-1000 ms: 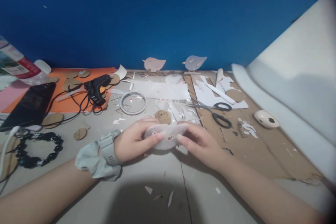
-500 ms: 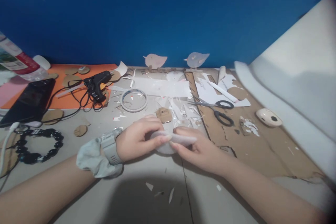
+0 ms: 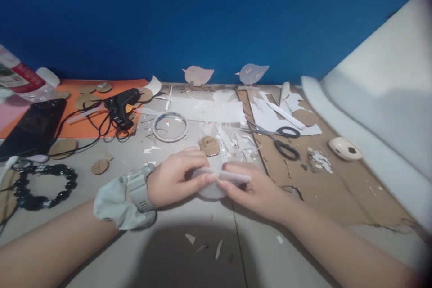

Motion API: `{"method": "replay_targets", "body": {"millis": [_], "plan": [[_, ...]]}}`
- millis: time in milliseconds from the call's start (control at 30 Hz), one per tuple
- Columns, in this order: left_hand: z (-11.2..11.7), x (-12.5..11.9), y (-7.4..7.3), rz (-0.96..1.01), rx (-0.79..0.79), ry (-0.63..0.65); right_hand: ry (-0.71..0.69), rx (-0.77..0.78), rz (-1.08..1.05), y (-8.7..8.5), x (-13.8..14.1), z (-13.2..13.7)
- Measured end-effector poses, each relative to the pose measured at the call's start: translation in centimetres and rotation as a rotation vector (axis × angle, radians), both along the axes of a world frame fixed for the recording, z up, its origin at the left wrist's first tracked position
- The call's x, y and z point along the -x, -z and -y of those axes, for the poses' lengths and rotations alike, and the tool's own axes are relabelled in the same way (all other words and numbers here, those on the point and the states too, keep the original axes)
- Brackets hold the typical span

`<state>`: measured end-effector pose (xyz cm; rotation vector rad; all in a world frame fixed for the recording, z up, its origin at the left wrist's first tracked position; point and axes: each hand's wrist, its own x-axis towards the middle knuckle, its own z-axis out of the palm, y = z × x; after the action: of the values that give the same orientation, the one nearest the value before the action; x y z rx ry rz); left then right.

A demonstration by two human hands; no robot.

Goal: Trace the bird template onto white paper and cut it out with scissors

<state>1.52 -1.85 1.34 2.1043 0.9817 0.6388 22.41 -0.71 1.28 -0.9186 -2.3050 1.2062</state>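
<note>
Between my two hands is a pale, whitish paper cutout with a folded or raised upper edge. My left hand, with a watch and a grey-green scrunchie on the wrist, pinches it from the left, thumb on top. From the other side my right hand pinches it, the two thumbs almost meeting at the fold. Some of the fingers are hidden behind the paper. Just beyond the hands lies a small cardboard piece. Two paper birds, one pink and one bluish white, stand by the blue wall.
Black-handled scissors lie on a cardboard sheet at right, near a cream-coloured case. A tape roll, a glue gun with its cord, a bead bracelet, a phone and a bottle are at left. Paper scraps surround my hands.
The view has shifted slightly, so the items at left sit a little further left. Both hands keep their pinch on the paper, whose upper edge looks slightly narrower.
</note>
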Motion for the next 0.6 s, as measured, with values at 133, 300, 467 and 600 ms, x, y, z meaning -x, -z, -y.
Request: {"method": "replay_targets", "body": {"millis": [133, 300, 467, 600], "plan": [[-0.09, 0.11, -0.18, 0.05, 0.025, -0.034, -0.024, 0.06, -0.151, 0.15, -0.16, -0.34], [-0.18, 0.16, -0.17, 0.065, 0.041, -0.033, 0.037, 0.07, -0.044, -0.06, -0.04, -0.32], [-0.11, 0.13, -0.24, 0.089, 0.07, -0.046, 0.116, 0.105, -0.095, 0.22, -0.26, -0.48], [-0.11, 0.08, -0.51, 0.129, 0.097, -0.063, 0.189, 0.148, -0.278, 0.7, -0.57, -0.82]]}}
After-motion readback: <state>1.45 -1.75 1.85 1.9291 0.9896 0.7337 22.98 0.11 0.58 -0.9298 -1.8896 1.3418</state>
